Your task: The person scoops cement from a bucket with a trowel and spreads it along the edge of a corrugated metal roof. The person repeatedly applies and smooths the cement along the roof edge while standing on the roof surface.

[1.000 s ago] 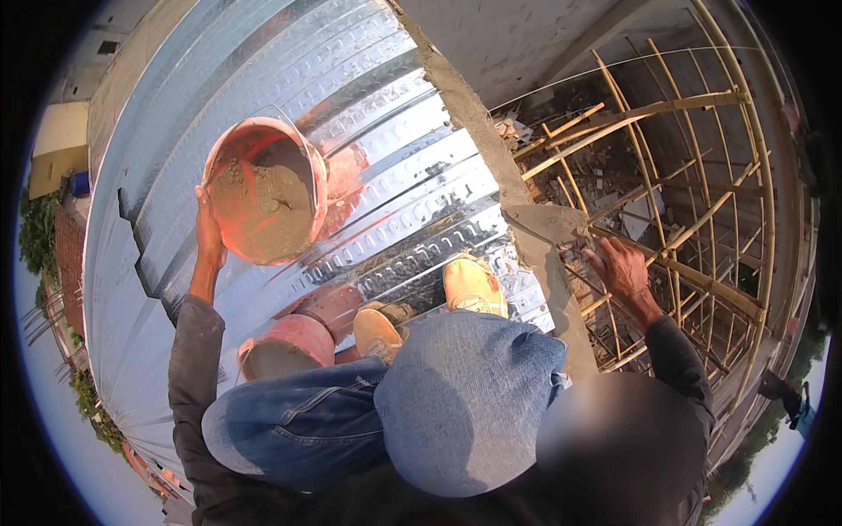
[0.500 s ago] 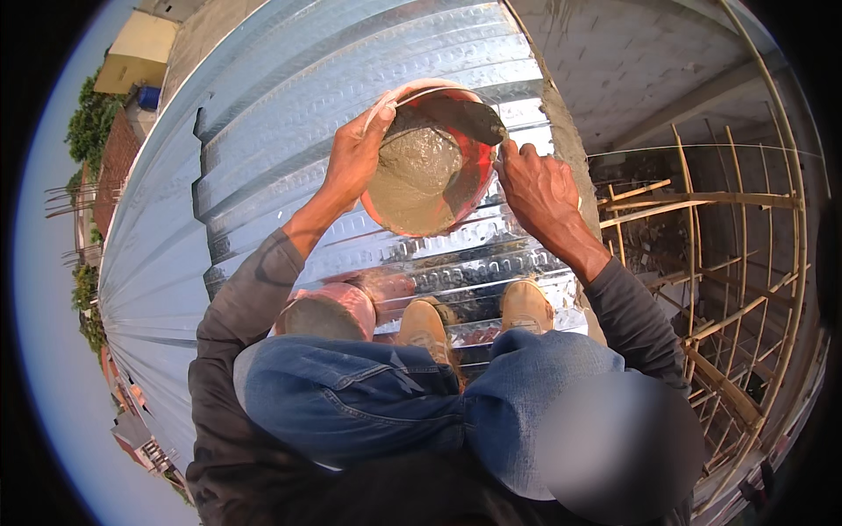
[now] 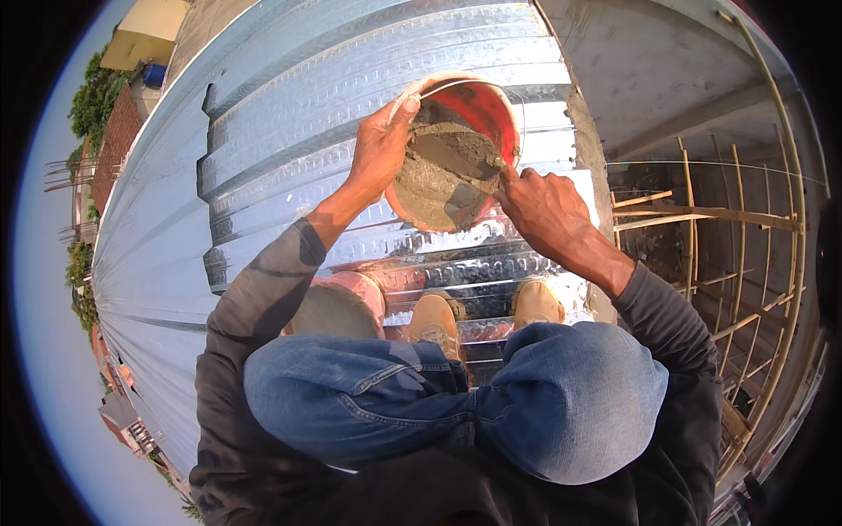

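Note:
A red bucket (image 3: pixel 502 118) of wet grey mortar (image 3: pixel 425 188) tilts on the ribbed metal sheeting in front of me. My left hand (image 3: pixel 381 153) grips its rim at the left, thumb over the edge beside the thin wire handle. At the bucket's right side, my right hand (image 3: pixel 553 210) is closed around the handle of a trowel (image 3: pixel 478 158). Mortar coats the trowel's blade, which lies in the mix, so its outline is hard to make out. The trowel's grip is hidden inside my fist.
A second reddish bucket (image 3: pixel 373 296) with a grey top stands beside my left boot (image 3: pixel 434 323). Shiny metal sheeting (image 3: pixel 289 167) spreads left and ahead. Along its right side runs a rough concrete edge (image 3: pixel 596 175), with a drop and bamboo scaffolding (image 3: pixel 741 215) beyond.
The trowel's blade has come down from the bucket's far rim into the mortar. The bucket and both hands appear slightly farther right in view, and the mortar surface is now furrowed.

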A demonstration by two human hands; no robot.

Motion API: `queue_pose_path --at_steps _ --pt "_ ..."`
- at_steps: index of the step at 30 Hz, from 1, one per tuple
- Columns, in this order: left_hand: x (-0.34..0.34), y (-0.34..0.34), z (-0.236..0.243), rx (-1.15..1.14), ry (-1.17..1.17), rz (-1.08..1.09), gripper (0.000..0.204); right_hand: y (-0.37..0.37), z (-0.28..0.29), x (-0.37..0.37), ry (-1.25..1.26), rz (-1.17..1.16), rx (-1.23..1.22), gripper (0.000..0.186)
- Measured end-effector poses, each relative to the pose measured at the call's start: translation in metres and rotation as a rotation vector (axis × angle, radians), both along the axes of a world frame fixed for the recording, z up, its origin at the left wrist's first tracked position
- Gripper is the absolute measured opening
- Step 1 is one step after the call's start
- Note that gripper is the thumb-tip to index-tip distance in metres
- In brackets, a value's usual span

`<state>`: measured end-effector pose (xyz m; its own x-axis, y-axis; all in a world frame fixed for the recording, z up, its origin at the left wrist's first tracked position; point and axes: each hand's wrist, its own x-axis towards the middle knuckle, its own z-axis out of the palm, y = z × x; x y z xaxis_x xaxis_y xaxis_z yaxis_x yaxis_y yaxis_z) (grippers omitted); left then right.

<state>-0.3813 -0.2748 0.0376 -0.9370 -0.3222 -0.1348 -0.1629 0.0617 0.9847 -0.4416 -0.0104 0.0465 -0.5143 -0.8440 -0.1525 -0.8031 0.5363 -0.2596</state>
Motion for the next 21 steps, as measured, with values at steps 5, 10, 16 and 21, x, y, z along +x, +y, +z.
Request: queue_pose_path --at_steps 5,10,16,21 --pt "-0.011 0.005 -0.004 -0.164 0.024 -0.006 0.06 -0.007 -0.017 0.017 -0.114 0.003 0.028 0.02" --pt "-0.012 0.008 -0.005 -0.202 0.013 0.028 0.06 -0.007 -0.011 0.009 -0.619 -0.074 -0.12 0.035" --pt "-0.008 -0.013 -0.011 0.004 -0.014 0.111 0.063 0.033 0.001 -0.012 -1.18 -0.247 -0.275 0.05" --pt "0.012 -0.062 -0.027 -0.044 -0.087 0.198 0.064 0.059 0.006 -0.029 -1.276 -0.448 -0.382 0.05"
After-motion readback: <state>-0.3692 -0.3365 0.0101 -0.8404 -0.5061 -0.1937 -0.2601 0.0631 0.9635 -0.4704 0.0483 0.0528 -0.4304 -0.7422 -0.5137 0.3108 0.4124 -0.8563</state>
